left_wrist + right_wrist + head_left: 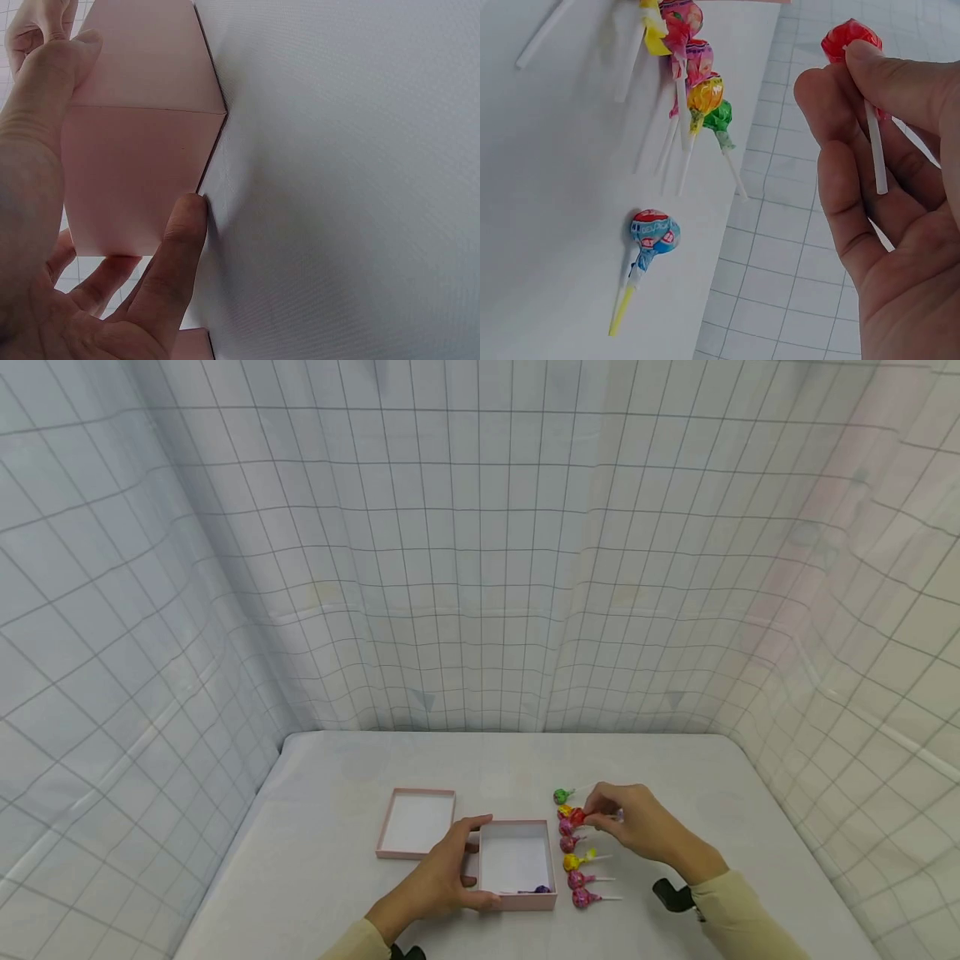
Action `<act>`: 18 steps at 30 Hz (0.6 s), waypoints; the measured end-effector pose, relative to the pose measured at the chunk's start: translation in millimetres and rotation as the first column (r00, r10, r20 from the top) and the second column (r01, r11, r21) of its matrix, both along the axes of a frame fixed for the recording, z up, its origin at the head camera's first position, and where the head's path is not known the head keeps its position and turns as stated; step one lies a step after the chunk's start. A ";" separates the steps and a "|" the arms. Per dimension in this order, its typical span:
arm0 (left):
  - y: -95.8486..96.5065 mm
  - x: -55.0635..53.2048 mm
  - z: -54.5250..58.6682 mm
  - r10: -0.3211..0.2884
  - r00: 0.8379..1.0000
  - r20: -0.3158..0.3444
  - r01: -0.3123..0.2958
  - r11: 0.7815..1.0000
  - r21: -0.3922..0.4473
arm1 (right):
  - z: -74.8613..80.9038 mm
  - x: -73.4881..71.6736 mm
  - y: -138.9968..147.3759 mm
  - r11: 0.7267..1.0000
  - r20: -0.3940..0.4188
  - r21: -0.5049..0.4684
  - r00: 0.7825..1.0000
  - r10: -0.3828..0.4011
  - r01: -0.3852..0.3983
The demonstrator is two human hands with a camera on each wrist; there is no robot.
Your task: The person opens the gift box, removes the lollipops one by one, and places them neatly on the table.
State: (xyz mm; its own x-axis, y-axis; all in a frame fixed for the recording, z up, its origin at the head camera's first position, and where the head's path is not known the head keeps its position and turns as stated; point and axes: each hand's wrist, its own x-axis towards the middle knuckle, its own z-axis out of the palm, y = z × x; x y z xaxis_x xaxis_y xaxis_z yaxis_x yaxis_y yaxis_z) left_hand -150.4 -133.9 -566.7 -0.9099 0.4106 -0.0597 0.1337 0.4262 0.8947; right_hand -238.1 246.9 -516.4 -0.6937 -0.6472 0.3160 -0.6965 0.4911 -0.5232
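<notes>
An open pink box (527, 902) with a white inside stands on the table, a dark blue-wrapped lollipop (542, 890) at its near edge inside. My left hand (447, 870) grips the box's left side, thumb at the near corner and fingers spread toward the far one. Between thumb and fingers, my right hand (637, 820) pinches a red lollipop (851, 39) just under its head, the white stick pointing down across the palm. It is raised beside a column of lollipops, where a green lollipop (562, 796) lies farthest and a pink lollipop (581, 898) nearest.
Left of the box lies its shallow lid (416, 822), white inside up. In the right wrist view a blue-and-red lollipop (655, 231) with a yellow stick lies apart from the column. Grid-patterned white curtains (480, 568) enclose the table (322, 860) at the back and sides.
</notes>
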 end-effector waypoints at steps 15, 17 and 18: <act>4.8 5.9 0.5 0.012 1.000 -0.003 -0.012 1.000 -0.026 | -14.5 -2.4 32.1 0.996 -0.003 0.038 0.997 -0.076 0.076; 5.3 6.3 0.6 0.014 1.000 -0.002 -0.014 1.000 -0.028 | -17.3 -2.8 36.8 0.995 0.005 0.047 0.996 -0.086 0.086; 5.5 6.3 0.4 0.015 1.000 0.000 -0.015 0.999 -0.029 | -18.6 -2.9 39.0 0.995 0.013 0.049 0.996 -0.092 0.091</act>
State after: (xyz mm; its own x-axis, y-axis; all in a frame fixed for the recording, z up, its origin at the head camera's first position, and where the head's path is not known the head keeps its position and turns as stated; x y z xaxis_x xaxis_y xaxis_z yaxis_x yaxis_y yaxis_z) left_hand -144.1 -128.4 -566.2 -0.9159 0.3949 -0.0717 0.1266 0.4537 0.8821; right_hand -241.0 285.9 -535.0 -0.7552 -0.5952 0.2747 -0.6397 0.5776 -0.5072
